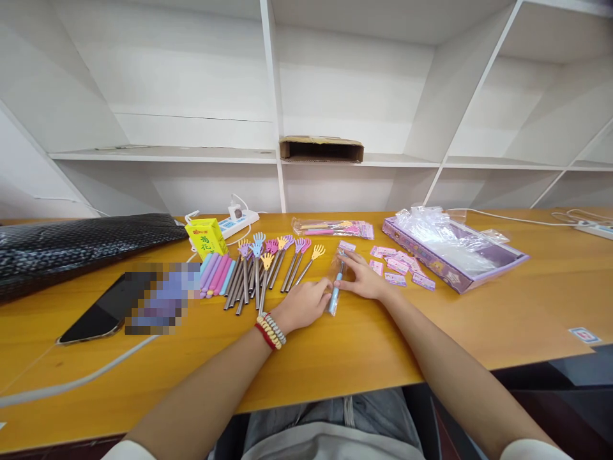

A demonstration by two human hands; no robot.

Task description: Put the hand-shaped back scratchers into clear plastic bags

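Left of centre: claw-headed sticks (257,281) on table (345,364). Left hand (306,303) at edge of clear packet (336,292); whether pinching, cannot tell. Packet at frame centre, long axis running up-frame, leaning slightly right, blue handle (334,300) toward bottom. Right hand (363,276) grasping packet. Farther right: pink cards (397,266), purple box (424,253).

- Bench (479,326): wooden, yellow-brown.
- Scratchers (267,262) with hand-shaped heads: heaped, metal rods toward the near edge.
- Coloured handles (218,271): just left of the scratchers.
- Yellow carton (208,236): upright, behind-left of the scratchers.
- Black phone (103,308), black bubble-wrapped package (86,249): well left of them.
- Power strip (239,223): behind them.
- Filled clear bag (332,228): behind-right of them.
- Small cards (402,263): scattered, right of them.
- Purple box (422,255): farther right of them.
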